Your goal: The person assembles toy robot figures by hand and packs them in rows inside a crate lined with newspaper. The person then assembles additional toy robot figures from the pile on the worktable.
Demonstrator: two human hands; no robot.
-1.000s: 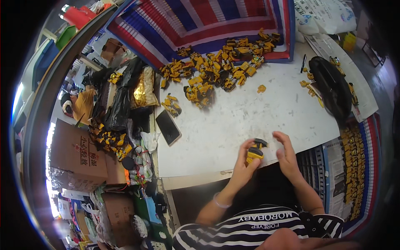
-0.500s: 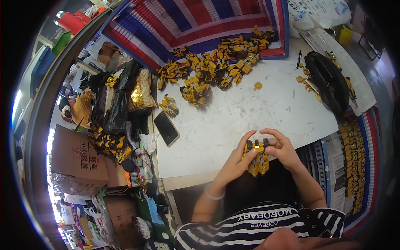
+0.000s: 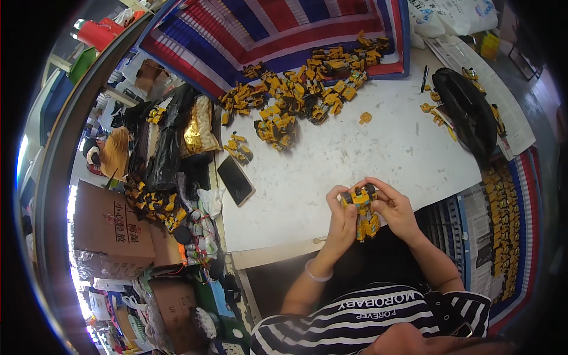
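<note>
Between my two hands, over the table's front edge, is a yellow toy robot figure (image 3: 365,216) with black wheel-like parts at its upper end. My left hand (image 3: 339,220) grips its left side, thumb lying along the body. On the other side my right hand (image 3: 397,212) holds it, with fingers curled round the top and the thumb pressed to the front. A heap of similar yellow and black toy robots (image 3: 290,94) spills from the tipped basket onto the white table (image 3: 307,189). One loose yellow piece (image 3: 365,118) lies apart from the heap.
A striped basket (image 3: 248,32) lies on its side at the back. A phone (image 3: 235,181) rests at the table's left edge. Rightward are a black bag (image 3: 464,115), a pen (image 3: 425,78) and a second basket with rows of yellow toys (image 3: 506,231). Cardboard boxes (image 3: 106,225) stand left.
The toy robot has tilted and moved slightly up in my hands, showing more of its lower end. My left hand has turned more upright, and its fingers have closed in nearer the toy's top.
</note>
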